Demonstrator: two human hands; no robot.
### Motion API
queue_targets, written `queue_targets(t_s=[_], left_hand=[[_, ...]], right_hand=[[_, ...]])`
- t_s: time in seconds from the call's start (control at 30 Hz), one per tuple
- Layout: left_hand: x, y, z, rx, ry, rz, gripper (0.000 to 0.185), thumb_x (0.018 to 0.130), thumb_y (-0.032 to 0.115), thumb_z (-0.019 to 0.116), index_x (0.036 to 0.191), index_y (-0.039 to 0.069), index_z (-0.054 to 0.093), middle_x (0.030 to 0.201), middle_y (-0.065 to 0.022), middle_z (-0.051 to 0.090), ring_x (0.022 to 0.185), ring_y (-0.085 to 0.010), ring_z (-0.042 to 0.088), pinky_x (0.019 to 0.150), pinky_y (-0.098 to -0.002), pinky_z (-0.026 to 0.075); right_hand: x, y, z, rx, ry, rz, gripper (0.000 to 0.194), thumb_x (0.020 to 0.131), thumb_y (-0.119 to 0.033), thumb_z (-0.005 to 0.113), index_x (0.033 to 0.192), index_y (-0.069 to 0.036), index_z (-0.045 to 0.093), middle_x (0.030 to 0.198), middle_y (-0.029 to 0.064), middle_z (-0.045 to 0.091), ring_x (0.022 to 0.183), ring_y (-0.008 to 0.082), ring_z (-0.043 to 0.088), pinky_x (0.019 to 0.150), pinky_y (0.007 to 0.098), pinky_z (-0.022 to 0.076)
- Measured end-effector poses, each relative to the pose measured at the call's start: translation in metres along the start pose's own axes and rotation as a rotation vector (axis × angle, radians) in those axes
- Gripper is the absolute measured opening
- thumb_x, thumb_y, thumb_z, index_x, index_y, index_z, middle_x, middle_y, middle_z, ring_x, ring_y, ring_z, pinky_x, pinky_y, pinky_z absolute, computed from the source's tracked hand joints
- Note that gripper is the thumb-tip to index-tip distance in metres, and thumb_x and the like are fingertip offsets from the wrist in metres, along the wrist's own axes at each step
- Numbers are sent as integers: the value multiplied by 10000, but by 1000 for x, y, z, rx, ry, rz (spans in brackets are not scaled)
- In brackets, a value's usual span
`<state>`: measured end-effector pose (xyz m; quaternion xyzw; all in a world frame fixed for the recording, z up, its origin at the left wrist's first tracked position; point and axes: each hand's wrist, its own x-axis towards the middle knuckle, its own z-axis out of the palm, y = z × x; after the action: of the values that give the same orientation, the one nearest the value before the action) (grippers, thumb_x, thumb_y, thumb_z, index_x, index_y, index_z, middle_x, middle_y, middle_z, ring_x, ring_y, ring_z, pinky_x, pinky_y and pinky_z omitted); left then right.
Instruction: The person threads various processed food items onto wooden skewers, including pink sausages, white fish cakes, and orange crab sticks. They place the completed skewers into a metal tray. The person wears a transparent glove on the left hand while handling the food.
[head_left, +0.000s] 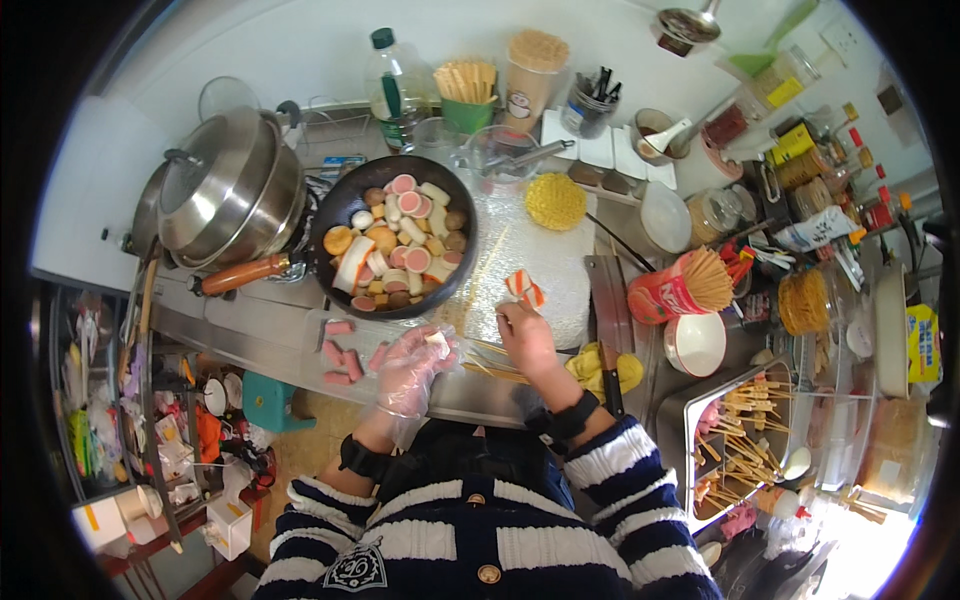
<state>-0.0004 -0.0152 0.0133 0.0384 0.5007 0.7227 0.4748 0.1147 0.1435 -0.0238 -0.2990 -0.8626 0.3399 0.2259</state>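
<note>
My left hand (412, 367), in a clear plastic glove, holds a small whitish food piece (436, 343) above a clear tray (313, 352) with pink sausage pieces (352, 364). My right hand (525, 337) is bare, its fingers bent together over the foil-like mat (559, 255); whether they grip a skewer is unclear. Just beyond its fingers are orange-and-white crab stick pieces (523, 289). Thin wooden skewers (495, 364) lie by the counter's front edge between my hands. A dark pan (321, 255) at the left back holds fish balls, sliced sausage and tofu cubes.
A steel pot (225, 187) stands at the left. Right of the mat lie a cleaver (609, 292) and a yellow cloth (626, 371). Farther right are a red can of skewers (660, 289), a white bowl (695, 345) and a metal tray (675, 420) of skewered food. Bottles and cups line the back.
</note>
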Motion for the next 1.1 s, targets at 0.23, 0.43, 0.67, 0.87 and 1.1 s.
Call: queue_targets(t_s=[0.23, 0.43, 0.67, 0.87, 1.1], left_hand=[[-16, 13, -28, -128, 18, 40, 280, 807, 11, 567, 1076, -32, 501, 976, -117, 571, 891, -212, 577, 784, -315, 494], [-18, 24, -31, -268, -62, -11, 275, 826, 12, 536, 1093, -40, 491, 981, -151, 573, 910, -224, 574, 813, -327, 488], [2, 28, -12, -383, -231, -110, 277, 845, 104, 576, 1072, -35, 505, 990, -157, 591, 871, -237, 601, 809, -342, 496], [20, 21, 36, -423, -288, -148, 203, 855, 109, 560, 1005, -26, 538, 962, -146, 593, 873, -225, 601, 809, -338, 497], [25, 14, 87, -438, -274, -205, 224, 884, 147, 529, 1022, -29, 534, 978, -140, 587, 913, -240, 585, 830, -373, 490]], right_hand=[[47, -10, 67, -267, -208, 333, 177, 798, -138, 535, 802, 39, 523, 791, 230, 612, 725, 374, 608, 667, 433, 498], [50, 8, 69, -98, -240, 508, 254, 752, -185, 590, 827, 57, 565, 839, 256, 599, 814, 385, 589, 751, 407, 474], [4, -17, -8, 602, -229, 638, 118, 820, -90, 542, 805, 20, 505, 658, 85, 568, 519, 157, 567, 474, 254, 463], [-84, -78, -93, 929, -367, 543, 160, 922, -70, 421, 1065, -1, 435, 692, 57, 521, 491, 92, 462, 429, 198, 366], [-117, -92, -123, 784, -280, 600, 156, 934, -111, 433, 984, 4, 526, 578, -7, 473, 480, 44, 397, 448, 191, 334]])
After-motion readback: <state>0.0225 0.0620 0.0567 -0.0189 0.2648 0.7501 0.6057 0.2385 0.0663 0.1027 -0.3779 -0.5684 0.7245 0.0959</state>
